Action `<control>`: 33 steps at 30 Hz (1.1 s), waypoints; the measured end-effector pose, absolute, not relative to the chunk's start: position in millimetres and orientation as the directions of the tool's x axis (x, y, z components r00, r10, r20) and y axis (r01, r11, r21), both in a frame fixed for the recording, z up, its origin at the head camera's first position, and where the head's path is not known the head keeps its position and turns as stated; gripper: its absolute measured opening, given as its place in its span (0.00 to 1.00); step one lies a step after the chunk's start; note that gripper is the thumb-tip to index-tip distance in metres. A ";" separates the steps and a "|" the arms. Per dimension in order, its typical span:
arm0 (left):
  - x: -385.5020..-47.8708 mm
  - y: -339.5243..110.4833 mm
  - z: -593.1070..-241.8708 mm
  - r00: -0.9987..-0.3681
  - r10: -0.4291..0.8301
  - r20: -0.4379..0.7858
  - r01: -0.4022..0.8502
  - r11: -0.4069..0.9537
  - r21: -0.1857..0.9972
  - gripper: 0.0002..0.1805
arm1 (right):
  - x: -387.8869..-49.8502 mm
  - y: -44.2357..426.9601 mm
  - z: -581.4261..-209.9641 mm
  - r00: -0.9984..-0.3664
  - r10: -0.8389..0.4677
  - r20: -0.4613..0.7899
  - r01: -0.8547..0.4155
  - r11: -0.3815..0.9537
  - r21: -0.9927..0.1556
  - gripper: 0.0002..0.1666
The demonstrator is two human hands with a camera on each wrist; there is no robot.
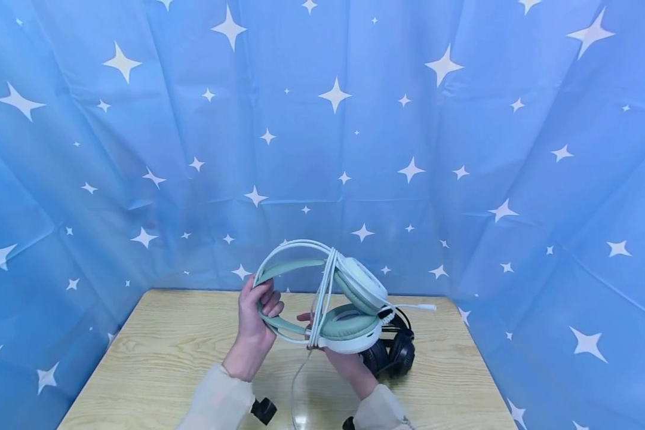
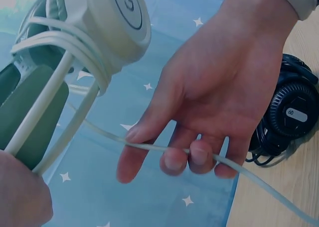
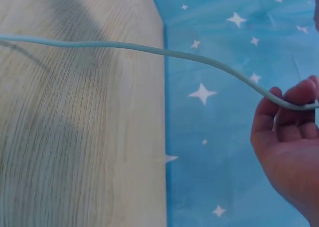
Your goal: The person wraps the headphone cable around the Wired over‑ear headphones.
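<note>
My left hand [image 1: 258, 313] grips the headband of white and green headphones [image 1: 353, 334], lifted over the table with the ear cups to the right. Several turns of white cable [image 1: 324, 292] wrap around both sides of the band near the cups. A thin microphone boom [image 1: 416, 307] sticks out on the right. Behind and below the lower ear cup, my right hand [image 1: 346, 364] is partly hidden in the head view. The left wrist view shows that right hand [image 2: 214, 92] pinching a loose length of the cable [image 2: 269, 187] between thumb and curled fingers.
Black headphones [image 1: 400, 355] lie on the wooden table [image 1: 183, 334], right beside my right forearm. Blue star-patterned cloth [image 1: 301, 119] hangs behind the table and along both sides. The cable's free part [image 3: 134, 47] runs over the wood.
</note>
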State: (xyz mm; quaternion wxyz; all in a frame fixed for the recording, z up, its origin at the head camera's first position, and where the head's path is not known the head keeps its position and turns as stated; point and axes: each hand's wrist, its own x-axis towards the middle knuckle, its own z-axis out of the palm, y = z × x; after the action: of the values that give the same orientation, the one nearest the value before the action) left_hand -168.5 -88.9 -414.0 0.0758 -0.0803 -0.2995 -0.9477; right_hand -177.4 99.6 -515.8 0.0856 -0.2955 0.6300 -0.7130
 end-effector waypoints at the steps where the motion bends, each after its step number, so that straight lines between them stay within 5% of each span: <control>1: -168.8 -88.4 -413.0 -0.978 -0.109 0.178 0.191 -0.808 0.557 0.14 | -178.0 96.0 -513.2 -0.830 -0.504 0.239 -0.147 -0.217 -0.965 0.31; 6: -171.0 -87.7 -409.4 -0.980 -0.176 0.093 0.198 -0.808 0.555 0.12 | -170.9 87.4 -506.3 -0.889 -0.449 0.092 -0.078 -0.050 -0.996 0.24; 12: -174.8 -87.7 -409.0 -0.974 -0.223 0.047 0.211 -0.807 0.551 0.12 | -163.1 84.6 -505.9 -0.856 -0.502 0.128 -0.187 0.068 -0.980 0.20; 33: -182.9 -85.8 -413.3 -0.907 -0.422 0.013 0.340 -0.712 0.614 0.09 | -152.5 78.6 -505.2 -0.816 -0.510 0.271 -0.307 -0.014 -0.952 0.19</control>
State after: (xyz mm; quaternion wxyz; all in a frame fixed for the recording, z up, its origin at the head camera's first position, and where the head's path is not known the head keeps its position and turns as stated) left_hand -182.9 -85.8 -413.3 0.2063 0.0640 -0.3183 -0.9230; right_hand -152.5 78.6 -505.2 0.0783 -0.2930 0.6978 -0.6489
